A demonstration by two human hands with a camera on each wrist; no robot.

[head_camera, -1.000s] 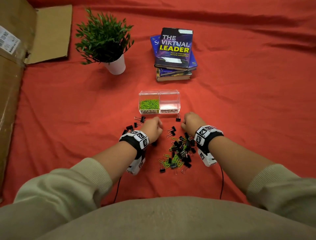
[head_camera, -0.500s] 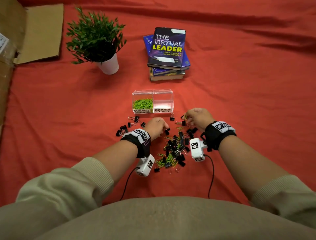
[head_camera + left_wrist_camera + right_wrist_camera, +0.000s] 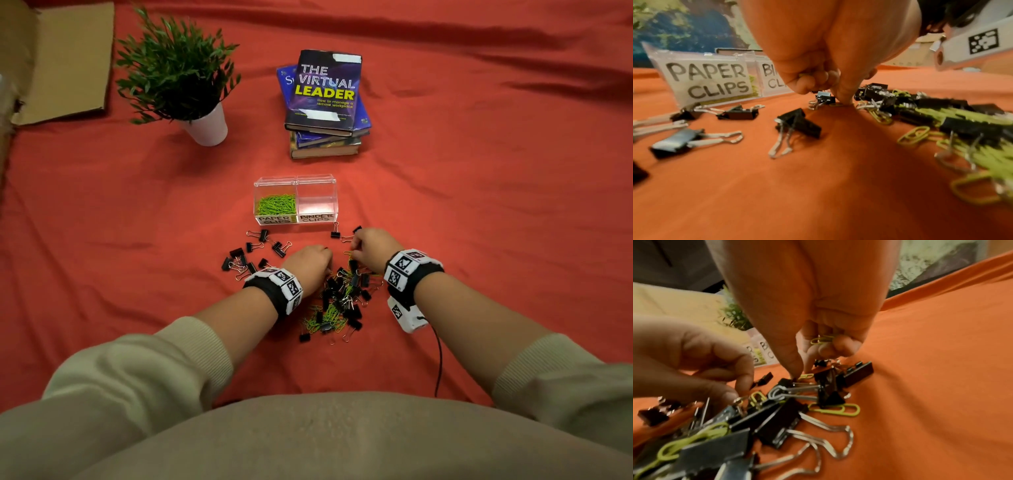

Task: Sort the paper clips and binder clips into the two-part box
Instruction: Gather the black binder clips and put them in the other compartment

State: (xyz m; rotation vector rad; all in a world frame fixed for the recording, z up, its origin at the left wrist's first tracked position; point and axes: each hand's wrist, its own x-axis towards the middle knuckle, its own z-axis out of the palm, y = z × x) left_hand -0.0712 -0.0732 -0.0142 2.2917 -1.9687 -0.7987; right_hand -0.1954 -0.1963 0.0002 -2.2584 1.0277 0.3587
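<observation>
The clear two-part box (image 3: 294,181) stands on the red cloth; its left part holds green paper clips (image 3: 275,205) and its right part, labelled for binder clips, shows none. A mixed pile (image 3: 342,301) of black binder clips and green paper clips lies nearer me. My left hand (image 3: 327,265) is at the pile's far left edge with fingers curled; in the left wrist view a fingertip (image 3: 843,99) presses a green paper clip (image 3: 835,105) on the cloth. My right hand (image 3: 801,371) keeps green paper clips (image 3: 822,339) in its curled fingers while thumb and forefinger pinch at another (image 3: 806,376).
Loose binder clips (image 3: 253,255) lie scattered left of the pile, and a few more (image 3: 335,234) sit just in front of the box. A potted plant (image 3: 205,126) and a stack of books (image 3: 325,102) stand behind it. Cardboard (image 3: 61,61) lies at far left.
The right hand reached out to the right, then came back to the pile's far edge. The left hand edged a little right into the pile. The head view shifted.
</observation>
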